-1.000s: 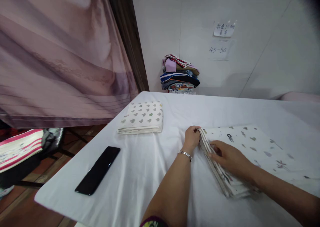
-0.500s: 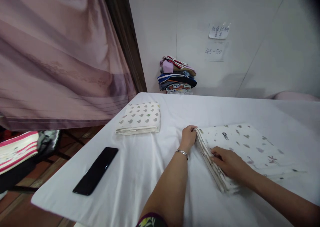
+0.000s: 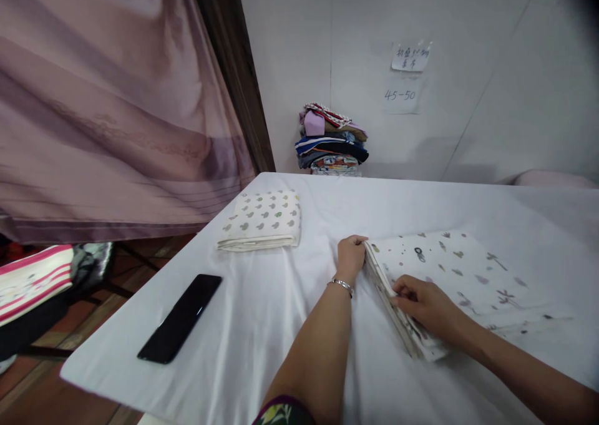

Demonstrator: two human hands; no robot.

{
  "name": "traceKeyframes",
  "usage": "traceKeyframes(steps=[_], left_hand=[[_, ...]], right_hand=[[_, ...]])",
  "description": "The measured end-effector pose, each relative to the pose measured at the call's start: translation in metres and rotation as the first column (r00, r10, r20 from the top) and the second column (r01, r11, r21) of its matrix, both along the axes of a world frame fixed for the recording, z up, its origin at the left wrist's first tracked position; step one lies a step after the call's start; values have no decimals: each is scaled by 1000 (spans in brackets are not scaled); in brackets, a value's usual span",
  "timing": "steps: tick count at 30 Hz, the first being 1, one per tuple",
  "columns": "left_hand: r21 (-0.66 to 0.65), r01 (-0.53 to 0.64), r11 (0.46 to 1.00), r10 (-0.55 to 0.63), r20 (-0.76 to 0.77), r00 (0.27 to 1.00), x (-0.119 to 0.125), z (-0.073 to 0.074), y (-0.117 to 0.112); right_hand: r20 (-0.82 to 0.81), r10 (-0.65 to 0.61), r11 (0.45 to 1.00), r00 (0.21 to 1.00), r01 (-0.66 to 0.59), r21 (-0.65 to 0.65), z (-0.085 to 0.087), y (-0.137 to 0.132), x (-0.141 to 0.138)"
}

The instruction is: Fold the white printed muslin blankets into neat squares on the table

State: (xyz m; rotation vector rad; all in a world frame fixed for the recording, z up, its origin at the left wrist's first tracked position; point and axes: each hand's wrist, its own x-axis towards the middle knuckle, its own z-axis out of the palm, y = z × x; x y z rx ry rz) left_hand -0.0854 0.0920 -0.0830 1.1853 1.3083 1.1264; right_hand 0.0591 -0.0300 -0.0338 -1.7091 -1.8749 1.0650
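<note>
A folded white cloth with small printed shapes point(image 3: 461, 272) lies on the white-covered table point(image 3: 262, 312), right of centre. My left hand point(image 3: 350, 256), with a bracelet on the wrist, is closed on the far left corner of the cloth's layered edge. My right hand point(image 3: 423, 303) pinches the same layered edge nearer to me, fingers curled into the folds. A second folded cloth with grey prints point(image 3: 262, 220) lies apart at the table's far left.
A black phone point(image 3: 181, 317) lies near the table's left front edge. A pile of folded coloured clothes point(image 3: 331, 141) stands against the white wall at the back. A pink curtain point(image 3: 107, 100) hangs on the left, with striped fabric point(image 3: 28, 281) below it.
Both hands stay on the cloth's edge. The right hand has slid slightly along it and the stack's near end has shifted a little. The view has panned slightly.
</note>
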Motion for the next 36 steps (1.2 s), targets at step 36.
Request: traceKeyframes(steps=[36], left_hand=[[140,-70,988,86,-110,990,-10,13,6]], right_hand=[[581,-57,667,812,-402,627,-34,-85,-7]])
